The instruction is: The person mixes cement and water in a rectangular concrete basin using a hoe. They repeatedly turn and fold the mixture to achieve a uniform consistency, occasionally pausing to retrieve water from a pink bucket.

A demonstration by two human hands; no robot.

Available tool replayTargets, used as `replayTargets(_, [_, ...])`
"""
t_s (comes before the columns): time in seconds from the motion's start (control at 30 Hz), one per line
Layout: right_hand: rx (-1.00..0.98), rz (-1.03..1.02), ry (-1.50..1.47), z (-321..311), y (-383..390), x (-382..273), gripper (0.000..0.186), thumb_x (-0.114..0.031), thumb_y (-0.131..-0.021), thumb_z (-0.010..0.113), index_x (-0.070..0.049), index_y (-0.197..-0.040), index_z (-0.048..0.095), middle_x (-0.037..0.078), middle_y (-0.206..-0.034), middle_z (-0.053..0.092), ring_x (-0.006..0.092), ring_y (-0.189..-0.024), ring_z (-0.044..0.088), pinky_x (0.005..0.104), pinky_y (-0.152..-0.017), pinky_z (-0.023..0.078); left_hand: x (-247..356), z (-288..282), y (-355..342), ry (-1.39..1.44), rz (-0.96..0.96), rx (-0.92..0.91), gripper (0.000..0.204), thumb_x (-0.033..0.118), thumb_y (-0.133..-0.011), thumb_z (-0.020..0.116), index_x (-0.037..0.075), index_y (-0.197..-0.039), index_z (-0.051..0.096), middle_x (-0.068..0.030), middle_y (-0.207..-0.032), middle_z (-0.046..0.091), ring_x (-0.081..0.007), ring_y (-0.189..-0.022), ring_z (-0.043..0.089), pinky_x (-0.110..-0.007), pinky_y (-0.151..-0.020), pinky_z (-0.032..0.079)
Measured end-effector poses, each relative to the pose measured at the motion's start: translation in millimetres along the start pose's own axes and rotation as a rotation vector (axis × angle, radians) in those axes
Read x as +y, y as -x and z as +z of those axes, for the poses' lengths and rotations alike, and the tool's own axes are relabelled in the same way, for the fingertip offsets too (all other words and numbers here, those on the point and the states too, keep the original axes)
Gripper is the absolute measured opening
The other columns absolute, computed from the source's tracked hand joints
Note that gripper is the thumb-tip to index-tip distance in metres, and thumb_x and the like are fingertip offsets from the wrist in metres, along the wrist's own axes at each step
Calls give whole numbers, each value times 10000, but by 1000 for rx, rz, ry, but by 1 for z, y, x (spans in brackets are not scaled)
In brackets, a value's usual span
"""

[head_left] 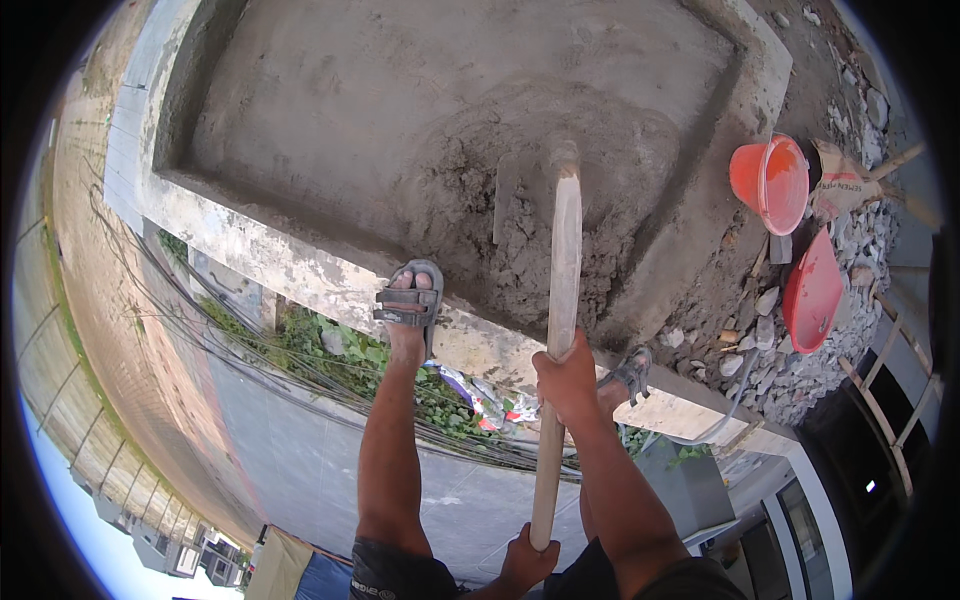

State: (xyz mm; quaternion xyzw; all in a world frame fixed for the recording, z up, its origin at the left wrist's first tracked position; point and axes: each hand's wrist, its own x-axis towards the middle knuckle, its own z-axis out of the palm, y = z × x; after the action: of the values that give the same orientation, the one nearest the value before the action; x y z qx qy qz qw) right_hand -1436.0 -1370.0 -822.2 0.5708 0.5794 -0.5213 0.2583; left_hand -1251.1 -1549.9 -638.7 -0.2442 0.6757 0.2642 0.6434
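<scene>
- I stand on the pale concrete rim (300, 265) of a shallow mixing slab, looking straight down; my left foot in a grey strapped sandal (410, 300) rests on the rim's near edge.
- My right hand (568, 378) is wrapped tight around the middle of a long pale wooden handle (560, 300), fingers closed fully round it.
- My left hand (527, 562) is curled shut round the handle's bottom end, near the lower edge of the view.
- The handle runs up to a flat grey metal hoe blade (510, 190), sunk in a mound of wet grey mortar (560, 170) towards the slab's right side.
- To work this well, I judge it best to keep both hands firm, pull the blade towards the near rim in short strokes, and keep my feet steady, since the ground lies far below.
- Off the slab's right edge, among rubble, sits an orange plastic bucket (772, 180), with a red plastic basin (812, 292) tilted below it.
- Just right of the bucket lies a crumpled tan paper sack (845, 185) with dark print.
</scene>
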Motion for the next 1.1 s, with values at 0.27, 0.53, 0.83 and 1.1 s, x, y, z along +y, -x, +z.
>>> replayTargets(0.27, [32, -392, -142, 30, -136, -206, 299, -60, -844, 588, 40, -1097, 464, 86, -697, 525, 162, -478, 521, 343, -413, 460, 178, -88, -180, 184, 393, 242, 258, 140, -782, 624, -41, -927, 512, -237, -672, 613, -373, -602, 639, -426, -573, 494])
replayTargets(0.53, [-102, 142, -100, 41, -36, 43, 396, 5, -807, 582, -12, -1152, 388, 74, -611, 484, 177, -369, 476, 354, -314, 394, 30, -5, -16, 99, -75, -16, 411, 221, -799, 631, -41, -1100, 532, -280, -904, 660, -435, -947, 663, -476, -814, 527])
replayTargets(0.83, [-610, -82, -366, 94, -99, -158, 220, -77, -838, 630, -50, -970, 456, 76, -678, 533, 193, -529, 567, 371, -460, 497, 128, -62, -106, 28, 64, 445, 438, 230, -824, 647, 27, -1157, 447, -257, -817, 653, -441, -785, 665, -514, -715, 530])
replayTargets(1.1, [-322, -265, 396, 191, -144, -192, 647, -120, -882, 605, -12, -1408, 245, 221, -1009, 631, 270, -611, 655, 407, -476, 558, 220, -151, -206, 96, 250, 455, 496, 256, -882, 616, -36, -1168, 334, -359, -932, 639, -495, -894, 647, -564, -778, 507])
